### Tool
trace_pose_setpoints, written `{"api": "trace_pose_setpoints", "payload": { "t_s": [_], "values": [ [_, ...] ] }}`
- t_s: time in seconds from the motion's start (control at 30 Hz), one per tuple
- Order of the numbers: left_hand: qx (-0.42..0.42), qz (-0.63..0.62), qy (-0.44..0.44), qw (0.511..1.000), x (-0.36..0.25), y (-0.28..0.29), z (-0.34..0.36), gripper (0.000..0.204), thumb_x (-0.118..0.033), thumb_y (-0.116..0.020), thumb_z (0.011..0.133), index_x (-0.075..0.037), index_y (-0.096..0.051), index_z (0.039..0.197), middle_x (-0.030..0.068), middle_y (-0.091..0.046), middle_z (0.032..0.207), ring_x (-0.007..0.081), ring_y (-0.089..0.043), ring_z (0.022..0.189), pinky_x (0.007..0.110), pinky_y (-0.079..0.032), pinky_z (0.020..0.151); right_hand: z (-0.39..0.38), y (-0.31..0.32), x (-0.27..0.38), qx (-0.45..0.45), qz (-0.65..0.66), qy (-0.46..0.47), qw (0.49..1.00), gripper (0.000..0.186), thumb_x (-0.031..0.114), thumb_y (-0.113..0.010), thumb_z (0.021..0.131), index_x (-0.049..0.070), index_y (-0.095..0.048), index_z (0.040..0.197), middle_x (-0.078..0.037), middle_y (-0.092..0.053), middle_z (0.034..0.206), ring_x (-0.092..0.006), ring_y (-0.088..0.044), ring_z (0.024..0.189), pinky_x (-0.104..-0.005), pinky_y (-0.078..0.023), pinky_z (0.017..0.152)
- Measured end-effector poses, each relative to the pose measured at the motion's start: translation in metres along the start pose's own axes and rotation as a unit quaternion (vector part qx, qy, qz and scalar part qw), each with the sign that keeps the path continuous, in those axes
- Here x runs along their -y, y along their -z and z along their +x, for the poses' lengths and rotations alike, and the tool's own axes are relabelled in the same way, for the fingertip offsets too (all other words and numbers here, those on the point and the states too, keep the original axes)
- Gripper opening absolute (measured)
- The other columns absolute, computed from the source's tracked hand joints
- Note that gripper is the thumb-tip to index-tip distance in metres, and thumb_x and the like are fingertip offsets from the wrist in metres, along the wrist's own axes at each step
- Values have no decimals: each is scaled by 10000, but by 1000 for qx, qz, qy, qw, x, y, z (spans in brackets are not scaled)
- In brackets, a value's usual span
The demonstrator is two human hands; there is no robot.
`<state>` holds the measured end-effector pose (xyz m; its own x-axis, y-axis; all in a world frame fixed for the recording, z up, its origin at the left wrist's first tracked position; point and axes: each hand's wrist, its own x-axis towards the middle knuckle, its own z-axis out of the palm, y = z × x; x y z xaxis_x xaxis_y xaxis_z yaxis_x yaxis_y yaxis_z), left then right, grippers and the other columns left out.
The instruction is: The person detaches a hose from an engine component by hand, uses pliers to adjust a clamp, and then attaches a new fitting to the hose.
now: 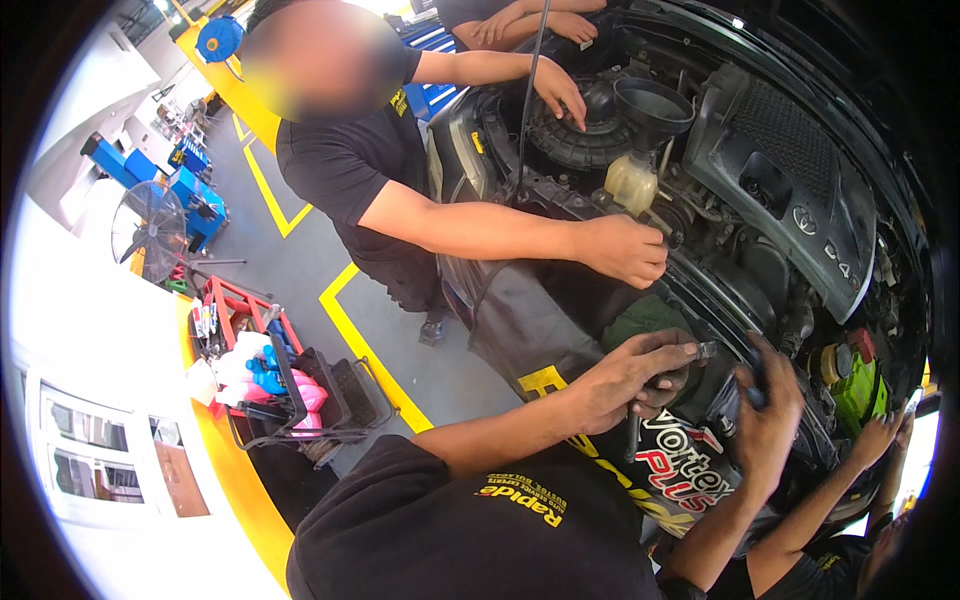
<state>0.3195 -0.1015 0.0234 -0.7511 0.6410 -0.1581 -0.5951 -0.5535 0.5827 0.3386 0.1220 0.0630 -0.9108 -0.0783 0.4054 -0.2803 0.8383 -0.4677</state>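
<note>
Over the front edge of the engine bay, my left hand (640,378) is closed around a tool, probably a socket wrench. A small metal socket-like end (707,350) shows at its fingertips, and a dark handle (633,436) hangs below; the fingers hide the middle. To its right, my right hand (768,408) is raised with its fingers curved and apart, slightly blurred, holding nothing that I can see. Under both hands lies a black fender cover (530,315) with yellow lettering and a printed panel. A dark green cloth (640,318) is bunched just beyond my left hand.
Across from me, a co-worker's hands (622,250) reach into the bay near a pale reservoir (631,183) and black funnel (655,108). A black engine cover (790,190) fills the right. Another person's hands (880,435) are at lower right. A red cart (225,300) stands left.
</note>
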Motion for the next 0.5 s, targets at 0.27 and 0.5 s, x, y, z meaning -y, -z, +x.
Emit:
{"api": "trace_pose_setpoints", "payload": {
  "t_s": [0.27, 0.5],
  "values": [
    [-2, 63, -78, 995, -3, 9, 0, 329, -384, -585, 1071, -71, -587, 1171, -41, -512, 849, -5, -382, 575, 162, -304, 490, 6, -63, -2, 129, -64, 27, 989, 698, 158, -807, 805, 106, -546, 1451, -187, -617, 1218, -405, -614, 1127, -488, -512, 931],
    [-34, 126, -123, 984, -9, 23, -2, 369, -414, -575, 1070, -64, -586, 1186, -49, -504, 854, 6, -394, 595, 177, -309, 513, 5, -67, 5, 153, -116, 57, 980, 825, 303, -855, 753, 140, -512, 1486, -157, -588, 1271, -374, -566, 1185, -492, -462, 1006]
  ]
}}
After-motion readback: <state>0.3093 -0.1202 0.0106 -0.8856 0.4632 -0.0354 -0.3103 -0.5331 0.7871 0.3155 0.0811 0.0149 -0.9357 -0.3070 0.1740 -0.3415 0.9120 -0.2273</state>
